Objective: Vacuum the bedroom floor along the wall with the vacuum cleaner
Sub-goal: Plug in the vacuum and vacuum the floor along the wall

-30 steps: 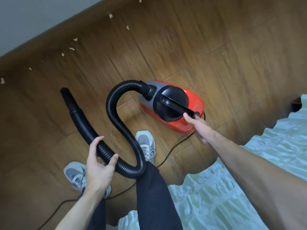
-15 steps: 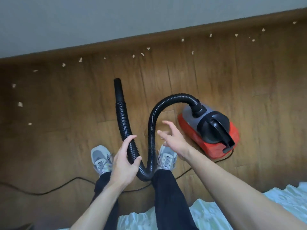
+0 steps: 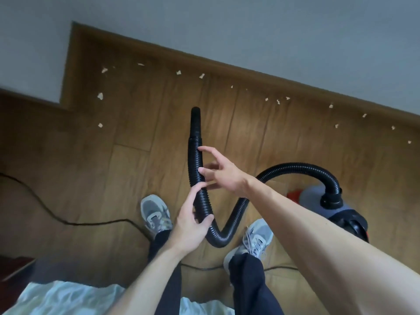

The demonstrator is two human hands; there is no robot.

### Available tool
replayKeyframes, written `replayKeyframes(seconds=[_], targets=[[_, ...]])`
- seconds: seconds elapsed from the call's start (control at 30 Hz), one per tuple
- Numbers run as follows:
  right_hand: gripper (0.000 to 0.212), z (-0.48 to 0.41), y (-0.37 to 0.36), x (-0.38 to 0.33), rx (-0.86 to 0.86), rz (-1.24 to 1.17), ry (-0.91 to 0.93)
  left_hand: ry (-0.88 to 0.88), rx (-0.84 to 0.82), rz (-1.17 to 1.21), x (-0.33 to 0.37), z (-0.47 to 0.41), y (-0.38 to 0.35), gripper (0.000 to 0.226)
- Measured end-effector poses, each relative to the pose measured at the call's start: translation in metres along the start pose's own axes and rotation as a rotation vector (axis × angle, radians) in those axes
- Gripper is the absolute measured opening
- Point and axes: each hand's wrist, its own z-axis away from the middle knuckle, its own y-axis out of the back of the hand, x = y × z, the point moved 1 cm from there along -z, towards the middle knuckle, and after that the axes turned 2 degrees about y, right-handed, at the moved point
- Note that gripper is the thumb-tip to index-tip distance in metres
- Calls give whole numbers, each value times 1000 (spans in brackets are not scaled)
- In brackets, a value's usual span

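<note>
A red and grey vacuum cleaner [image 3: 318, 197] sits on the wooden floor at the right, partly behind my right forearm. Its black ribbed hose [image 3: 297, 167] arcs left, dips between my feet and rises to the nozzle [image 3: 196, 120], which points toward the wall. My left hand [image 3: 192, 220] grips the hose just below the middle. My right hand [image 3: 219, 170] is at the hose higher up, fingers spread, fingertips touching it. Pale scraps of debris [image 3: 100, 95] lie scattered along the skirting board [image 3: 250, 71].
A black power cord [image 3: 75, 222] runs across the floor from the left and passes behind my shoes [image 3: 155, 213]. The bed's light sheet [image 3: 68, 298] fills the bottom edge. The wall steps outward into a corner [image 3: 68, 64] at the left.
My right hand left the vacuum's handle and came across to the hose. The view swung left toward the wall, and the nozzle now points straight at the skirting.
</note>
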Motion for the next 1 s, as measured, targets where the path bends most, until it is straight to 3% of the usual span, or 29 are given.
replayKeyframes(seconds=[0.33,0.67,0.83,1.0], targets=[[47,-99,-115,-69,-68,153,-72,21,221,275,-18,-16,111,76],[45,-179,-196,-96,-219,413,-93,114,451,403,-32,-35,182,66],[48,-205,-209,-105,-299,528,-100,123,456,477,-33,-45,202,67],[49,-227,-213,-105,-340,582,-191,199,370,705,-35,-52,213,68]])
